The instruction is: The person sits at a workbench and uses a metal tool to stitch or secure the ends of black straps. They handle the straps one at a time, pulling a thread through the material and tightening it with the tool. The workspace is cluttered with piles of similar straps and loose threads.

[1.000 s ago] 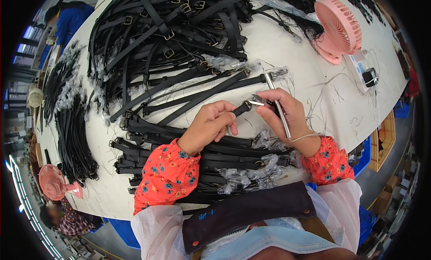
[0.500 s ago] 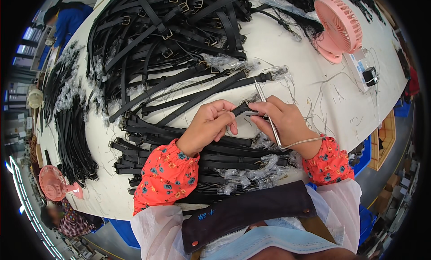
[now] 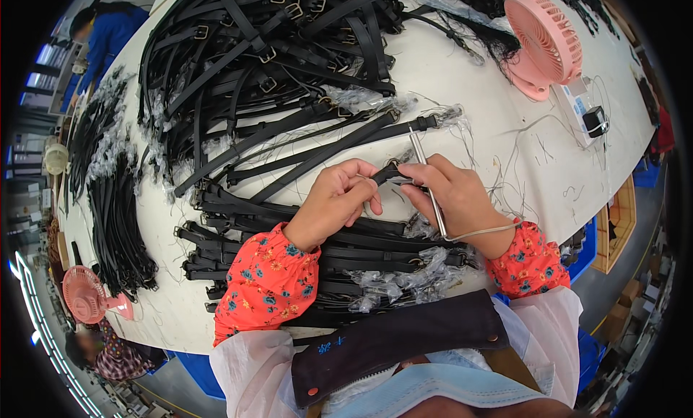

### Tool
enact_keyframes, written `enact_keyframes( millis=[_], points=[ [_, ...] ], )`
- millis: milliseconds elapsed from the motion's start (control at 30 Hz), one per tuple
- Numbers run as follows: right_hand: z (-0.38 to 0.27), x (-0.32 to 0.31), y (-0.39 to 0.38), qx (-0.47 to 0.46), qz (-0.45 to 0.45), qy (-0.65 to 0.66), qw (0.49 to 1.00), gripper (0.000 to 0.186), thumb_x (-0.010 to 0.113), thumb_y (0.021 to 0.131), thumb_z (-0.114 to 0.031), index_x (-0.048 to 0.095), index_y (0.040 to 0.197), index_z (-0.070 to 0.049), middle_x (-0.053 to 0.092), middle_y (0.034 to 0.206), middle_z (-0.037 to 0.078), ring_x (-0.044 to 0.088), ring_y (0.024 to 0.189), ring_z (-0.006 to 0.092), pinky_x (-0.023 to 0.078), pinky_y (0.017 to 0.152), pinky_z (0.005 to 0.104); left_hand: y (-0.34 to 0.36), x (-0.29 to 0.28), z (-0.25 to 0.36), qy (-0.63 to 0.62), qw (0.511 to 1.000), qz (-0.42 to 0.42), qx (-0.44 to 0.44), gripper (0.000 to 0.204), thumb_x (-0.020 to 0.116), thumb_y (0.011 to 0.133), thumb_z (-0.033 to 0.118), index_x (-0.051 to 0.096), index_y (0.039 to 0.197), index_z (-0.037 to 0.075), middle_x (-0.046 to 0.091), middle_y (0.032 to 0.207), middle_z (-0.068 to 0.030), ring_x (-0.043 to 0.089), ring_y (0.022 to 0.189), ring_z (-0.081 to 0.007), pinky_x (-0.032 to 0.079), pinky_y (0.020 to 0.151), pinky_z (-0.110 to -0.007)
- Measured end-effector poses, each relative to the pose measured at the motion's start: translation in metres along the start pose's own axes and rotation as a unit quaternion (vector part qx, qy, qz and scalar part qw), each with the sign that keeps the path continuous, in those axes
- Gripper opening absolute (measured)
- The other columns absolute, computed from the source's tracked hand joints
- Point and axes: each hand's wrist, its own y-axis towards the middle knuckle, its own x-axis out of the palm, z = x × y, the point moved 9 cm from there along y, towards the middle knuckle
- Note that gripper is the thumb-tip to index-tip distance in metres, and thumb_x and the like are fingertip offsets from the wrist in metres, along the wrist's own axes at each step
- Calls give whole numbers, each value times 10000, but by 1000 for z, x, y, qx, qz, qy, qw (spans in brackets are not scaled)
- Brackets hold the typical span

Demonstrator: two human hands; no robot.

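A broad white worktable [image 3: 462, 86] with a curved edge fills most of the view, its top marked with loose threads. Beyond its right edge lies a grey floor [image 3: 613, 292] with blue plastic crates [image 3: 586, 248] and an orange-rimmed box [image 3: 619, 223]. At the far left, bright windows [image 3: 43, 57] and a glowing strip of light [image 3: 36, 310] run along the room's edge.

On the counter [image 3: 462, 79], a stack of straps [image 3: 317, 252] lies nearest the person, under both hands. Behind it, a tangled heap of buckled straps [image 3: 267, 50]. A desk fan [image 3: 545, 46] stands far right, a bundle of straps [image 3: 115, 209] left, and a 2nd fan [image 3: 86, 295] at the near-left edge.
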Motion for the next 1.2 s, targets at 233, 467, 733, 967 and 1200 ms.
enact_keyframes(
  millis=[233, 467, 733, 967, 1200],
  points=[
    [1, 4, -1, 7, 13, 14, 1000, 314, 759, 876, -123, 648, 1166, -75, 583, 843, 96, 624, 604, 268, 509, 514, 377, 0, 1, 0, 7, 1000, -2, -3, 162, 546, 1008, 105, 572, 1151, 35, 694, 795, -94, 426, 467, -41, 319, 455, -194],
    [3, 5, -2, 9, 14, 19, 1000, 320, 760, 876, -125, 646, 1171, -79, 590, 850, 95, 625, 612, 273, 510, 521, 381, 0, 1, 0, 1, 1000, -2, -1, 158, 551, 1012, 112, 573, 1147, 33, 697, 799, -94, 427, 466, -40, 322, 454, -192],
    [6, 5, 0, 36, 18, 76, 996, 293, 750, 891, -102, 638, 1160, -69, 617, 861, 102, 668, 658, 261, 534, 555, 365, 1, -1, -1, -10, 1000, -6, 1, 161, 552, 1010, 113, 564, 1142, 22, 699, 800, -104, 439, 469, -43, 327, 454, -193],
    [7, 3, 1, 53, 16, 98, 994, 297, 748, 899, -89, 634, 1171, -57, 633, 879, 118, 686, 692, 262, 546, 584, 364, 1, 0, 1, -12, 1000, -9, 3, 171, 542, 1013, 117, 563, 1144, 9, 699, 797, -103, 448, 474, -45, 331, 456, -195],
    [22, -11, 3, 102, 72, 103, 987, 301, 737, 914, -58, 631, 1196, -48, 656, 942, 155, 707, 750, 271, 557, 645, 335, 0, 2, 0, 8, 1000, -21, 1, 159, 547, 1010, 117, 580, 1124, 10, 701, 797, -101, 452, 478, -46, 333, 461, -195]
  ],
)
